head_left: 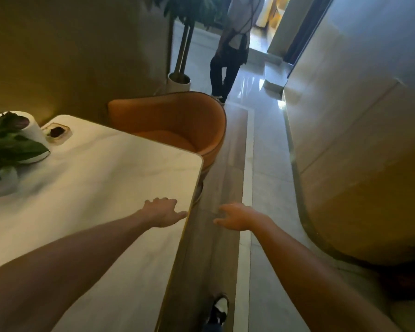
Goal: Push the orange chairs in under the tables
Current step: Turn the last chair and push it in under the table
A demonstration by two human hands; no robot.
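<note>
An orange tub chair (177,116) stands at the far end of a white marble table (101,183), its seat partly tucked under the tabletop. My left hand (162,212) hovers over the table's right edge, fingers spread, holding nothing. My right hand (235,215) reaches out above the floor beside the table, fingers apart and empty. Both hands are well short of the chair.
A potted plant (3,144), a white roll (31,127) and a small dish (56,131) sit on the table's far left. A person (230,51) stands in the aisle beyond the chair, next to a floor plant pot (179,81). A curved counter wall (357,140) bounds the right.
</note>
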